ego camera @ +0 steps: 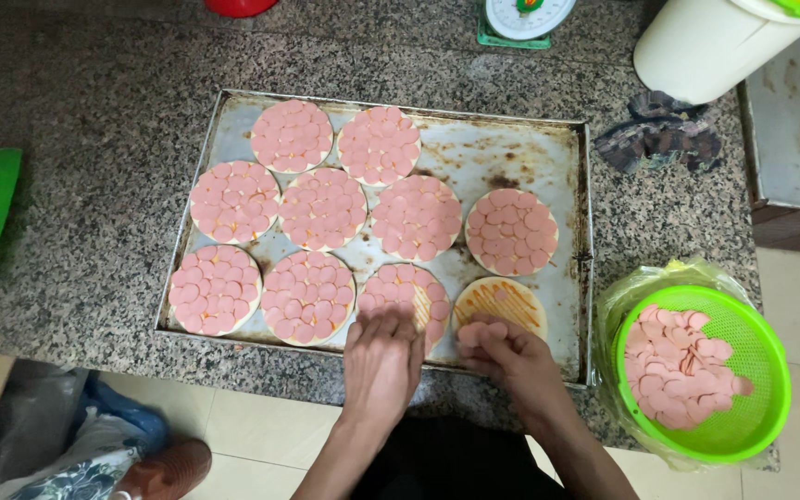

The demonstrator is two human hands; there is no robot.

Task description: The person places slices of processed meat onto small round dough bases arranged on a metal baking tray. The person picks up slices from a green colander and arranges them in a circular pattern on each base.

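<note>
While your left hand is pressing flat, fingers together, on the part-covered round base at the metal tray's front edge, your right hand is pinching a few pink sausage slices just beside the sauced bare base. Keep overlapping the slices evenly, working rim to centre, and refill from the green basket on the bench.

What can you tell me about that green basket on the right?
The green basket is a round, bright lime plastic strainer with a fine mesh wall and a thick rim. It sits in a clear plastic bag at the right end of the speckled stone counter, beside the metal tray. A loose heap of thin pink sausage slices lies inside. Neither hand touches it.
</note>
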